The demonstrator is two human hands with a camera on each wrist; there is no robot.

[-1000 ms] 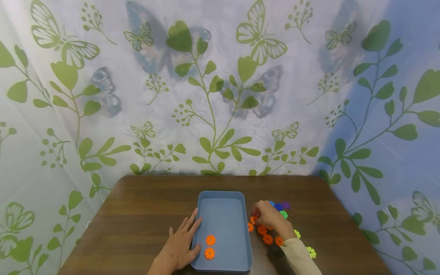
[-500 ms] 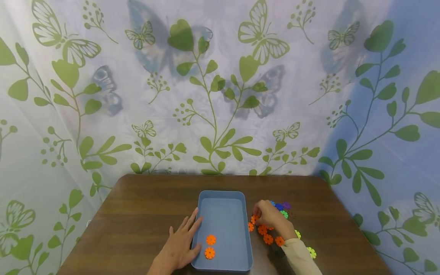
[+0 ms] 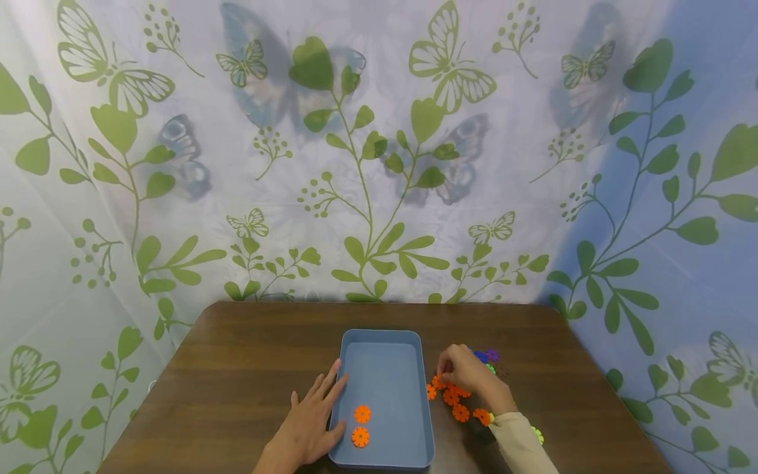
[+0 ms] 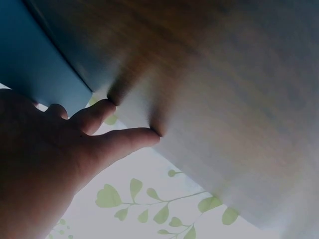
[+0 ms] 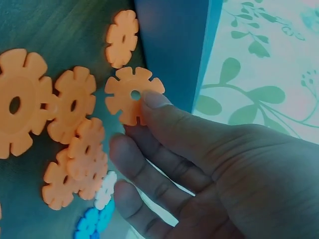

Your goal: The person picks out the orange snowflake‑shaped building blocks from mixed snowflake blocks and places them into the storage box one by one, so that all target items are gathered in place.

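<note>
My right hand [image 3: 470, 374], just past the tray's right side, pinches an orange notched disc [image 5: 122, 90] between thumb and forefinger. In the right wrist view this disc is lifted face-on, with its centre hole showing. More orange notched discs [image 3: 460, 413] lie on the table below and beside that hand. The left hand [image 3: 309, 421] has its fingers spread along the left side of a blue-grey tray [image 3: 385, 368], the thumb reaching over the rim. Two orange spots of discs [image 3: 362, 413] lie inside the tray at its near left.
Behind the right hand lie blue [image 3: 481, 357], purple [image 3: 493, 355] and green notched discs, partly hidden by it. A yellow-green disc [image 3: 537, 435] shows beside the right sleeve [image 3: 521, 442]. A patterned curtain [image 3: 379, 164] hangs at the brown table's [image 3: 266, 349] far edge.
The right wrist and sleeve have shifted slightly, covering more of the yellow-green discs, while the fingers stay at nearly the same spot. The left hand and tray have not visibly moved.
</note>
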